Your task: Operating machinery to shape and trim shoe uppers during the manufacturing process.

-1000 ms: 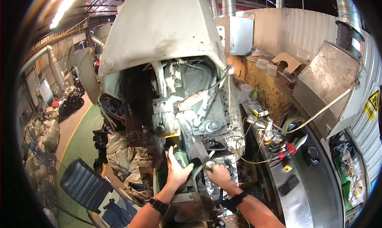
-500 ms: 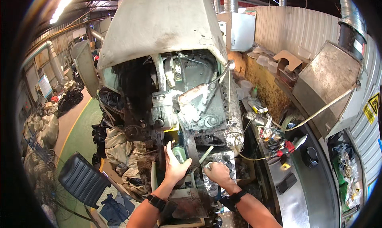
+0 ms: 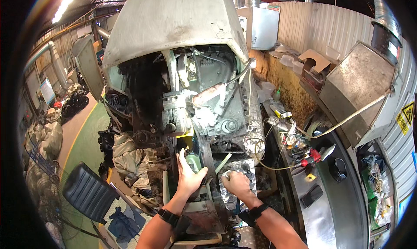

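My left hand (image 3: 189, 179) is wrapped round a green cylindrical part (image 3: 194, 163) at the lower front of a large machine. Its fingers lie along the left side and the thumb along the right. To the right, my right hand (image 3: 236, 183) is closed in a fist over a grimy metal plate (image 3: 248, 171); a bit of something pale shows at its fingers, too small to name. Between the hands a pale green bar (image 3: 223, 163) slants upward. Above them the machine's dirty metal front (image 3: 226, 101) lies open, with a worn cylindrical handle (image 3: 209, 94) across it.
A pale hood (image 3: 173, 23) covers the machine's top. At right, a metal bench (image 3: 319, 218) carries a phone (image 3: 312, 196), a red power tool (image 3: 311, 158) and loose tools. A black chair (image 3: 87, 192) and cloth sacks (image 3: 126, 155) stand at left. A thin hose (image 3: 278, 168) loops near my right hand.
The whole view has shifted slightly, with the machine now a little higher and further left. Both hands keep nearly the same hold and place.
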